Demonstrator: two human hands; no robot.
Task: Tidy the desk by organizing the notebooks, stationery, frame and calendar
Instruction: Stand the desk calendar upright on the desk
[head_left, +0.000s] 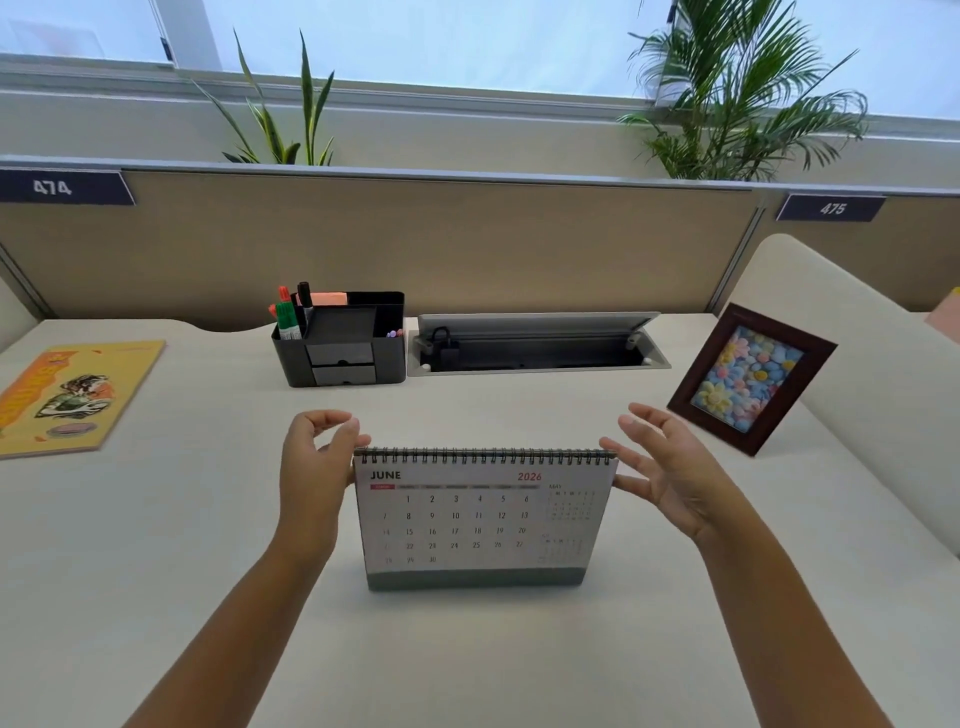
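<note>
Head view: the calendar (483, 519) stands upright on the desk (208, 519), mid-front, its June page facing the person. The left hand (317, 467) is at the top left corner by the spiral binding, thumb and fingers loosely curled and close to the corner — whether they actually pinch it I cannot tell. The right hand (670, 467) is spread wide, fingers splayed, fingertips touching or just beside the right edge, gripping nothing.

The risk lies in that light contact. A calendar on a folded base tips easily; a nudge from the open right fingers without a matching hold on the left could push it over backward or skew it on the smooth top.

Elsewhere the notebook (67, 395) lies flat at far left, the organizer (340, 343) with its markers sits at the back, and the frame (750, 379) leans at right — near enough that a wide sweep of the right arm might knock it. The open cable tray (535, 343) behind is a gap small items could fall into.
</note>
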